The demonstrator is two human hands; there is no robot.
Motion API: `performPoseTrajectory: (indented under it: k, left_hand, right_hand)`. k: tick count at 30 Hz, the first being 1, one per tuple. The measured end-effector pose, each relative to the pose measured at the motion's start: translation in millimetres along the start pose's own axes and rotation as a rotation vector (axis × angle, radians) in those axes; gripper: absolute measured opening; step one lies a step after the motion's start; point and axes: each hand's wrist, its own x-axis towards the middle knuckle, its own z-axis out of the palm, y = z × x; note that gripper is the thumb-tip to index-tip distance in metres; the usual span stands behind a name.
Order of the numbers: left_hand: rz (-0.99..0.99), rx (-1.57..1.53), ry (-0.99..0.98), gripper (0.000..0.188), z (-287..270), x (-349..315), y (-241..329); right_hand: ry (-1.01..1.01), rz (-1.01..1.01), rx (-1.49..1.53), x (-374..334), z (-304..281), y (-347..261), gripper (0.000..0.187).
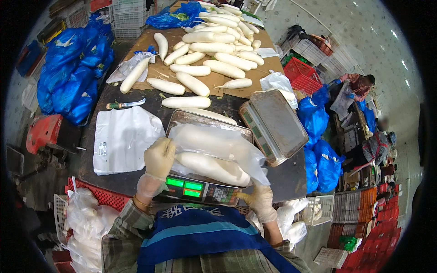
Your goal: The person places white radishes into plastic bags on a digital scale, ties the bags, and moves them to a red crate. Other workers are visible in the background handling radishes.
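A clear plastic bag with white radishes in it lies on the tray of a digital scale with green lit displays. One white radish shows plainly along the bag's near side. My left hand, in a pale glove, is closed on the bag's left edge. My right hand, also gloved, is at the scale's near right corner, below the bag's right end. Its thumb and fingers are spread, one digit pointing at the keypad; the bag partly covers its fingertips.
Many loose white radishes are heaped on cardboard at the far side. Flat white bags and a knife lie left. A second scale stands right. Blue bags flank the table; filled bags sit below. People work far right.
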Motion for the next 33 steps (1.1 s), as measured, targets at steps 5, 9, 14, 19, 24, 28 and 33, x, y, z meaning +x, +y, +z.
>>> performPoseTrajectory:
  k: [5, 9, 14, 19, 24, 28, 33]
  left_hand:
    - [0.04, -0.116, 0.072, 0.019, 12, 6, -3]
    - [0.227, 0.221, 0.179, 0.023, -6, 3, 1]
    - [-0.04, 0.264, 0.094, 0.019, 3, -14, -63]
    - [-0.185, -0.231, 0.145, 0.012, -5, -1, -68]
    - [-0.256, -0.289, 0.349, 0.014, -36, 10, -4]
    - [0.176, 0.175, 0.141, 0.047, -20, 0, 29]
    - [0.166, 0.389, -0.09, 0.057, -5, 18, 32]
  right_hand:
    - [-0.152, 0.41, 0.079, 17, 21, 16, 0.087]
    - [-0.013, 0.259, 0.026, -2, 17, 0, 0.082]
    - [0.192, 0.392, 0.537, -12, 22, -24, 0.074]
    - [0.426, 0.348, 0.783, 0, -2, -61, 0.073]
    - [0.608, 0.201, 0.878, -5, -66, -95, 0.086]
    - [0.71, 0.136, 0.726, 1, -77, -107, 0.083]
    - [0.774, 0.115, 0.606, 2, -90, -112, 0.082]
